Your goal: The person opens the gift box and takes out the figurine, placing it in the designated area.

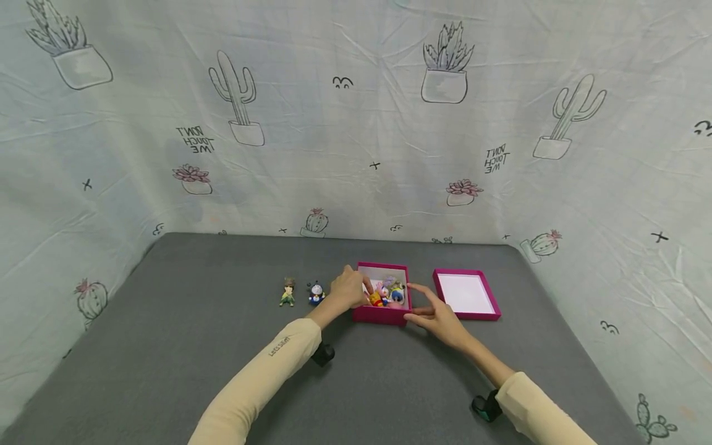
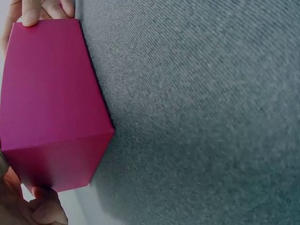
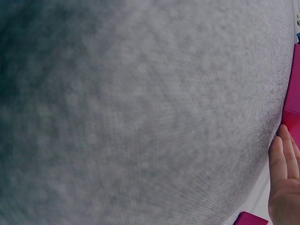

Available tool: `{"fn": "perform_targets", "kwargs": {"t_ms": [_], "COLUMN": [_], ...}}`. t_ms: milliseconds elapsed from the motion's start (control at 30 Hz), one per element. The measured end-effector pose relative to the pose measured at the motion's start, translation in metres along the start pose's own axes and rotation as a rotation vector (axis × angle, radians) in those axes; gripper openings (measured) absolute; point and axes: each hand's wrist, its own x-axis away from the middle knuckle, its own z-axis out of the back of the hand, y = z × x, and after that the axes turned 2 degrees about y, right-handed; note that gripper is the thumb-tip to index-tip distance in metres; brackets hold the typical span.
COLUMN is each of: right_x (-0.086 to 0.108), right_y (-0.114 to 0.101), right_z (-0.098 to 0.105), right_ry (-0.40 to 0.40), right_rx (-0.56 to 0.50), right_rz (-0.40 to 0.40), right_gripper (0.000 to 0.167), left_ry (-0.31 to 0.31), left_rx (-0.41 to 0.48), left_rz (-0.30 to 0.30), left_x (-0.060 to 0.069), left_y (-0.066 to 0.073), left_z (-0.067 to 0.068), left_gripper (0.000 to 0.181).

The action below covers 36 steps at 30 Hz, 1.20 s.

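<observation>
A magenta box (image 1: 381, 316) stands uncovered on the table with several small toy figures (image 1: 397, 293) inside. My left hand (image 1: 347, 288) reaches over its left wall, fingertips dipping in beside a yellow-and-red figure (image 1: 376, 300). Whether they pinch that figure is hidden. In the left wrist view, curled fingers (image 2: 46, 208) show by the box's outer side. My right hand (image 1: 439, 316) steadies the right side, thumb near the front corner and fairly straight fingers along the wall, as the right wrist view shows (image 3: 283, 164).
Left of the box stand a blue-and-white figure (image 1: 316, 293) and a figure in green and yellow (image 1: 287, 292). At the right lies a magenta lid (image 1: 467, 294), its white inside facing up. A printed cloth (image 1: 356, 123) hangs behind the grey table (image 1: 183, 346).
</observation>
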Motion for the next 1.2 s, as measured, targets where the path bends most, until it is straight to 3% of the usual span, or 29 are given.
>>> {"fn": "perform_targets", "kwargs": {"t_ms": [567,700,1033,1200], "right_x": [0.0006,0.0007,0.0017,0.0007], "right_y": [-0.0004,0.0005,-0.0009,-0.0011], "right_z": [-0.0008,-0.0011,-0.0005,-0.0007], "right_ry": [0.0,-0.004,-0.002,-0.003], "right_rx": [0.0,0.008,0.026,0.029], "right_rz": [0.002,-0.003,-0.021,-0.02], "right_gripper": [0.067,0.066,0.067,0.066], "left_ry": [-0.079,-0.085,-0.071,-0.081], "left_rx": [-0.014,-0.03,0.044,0.001], "left_rz": [0.046,0.043,0.016,-0.012], "left_x": [-0.0023,-0.0024,-0.0008,-0.0015], "left_y": [0.0028,0.0027,-0.0013,-0.0022], "left_z": [0.0013,0.0013,0.0011,0.0039], "left_gripper": [0.014,0.015,0.016,0.017]}}
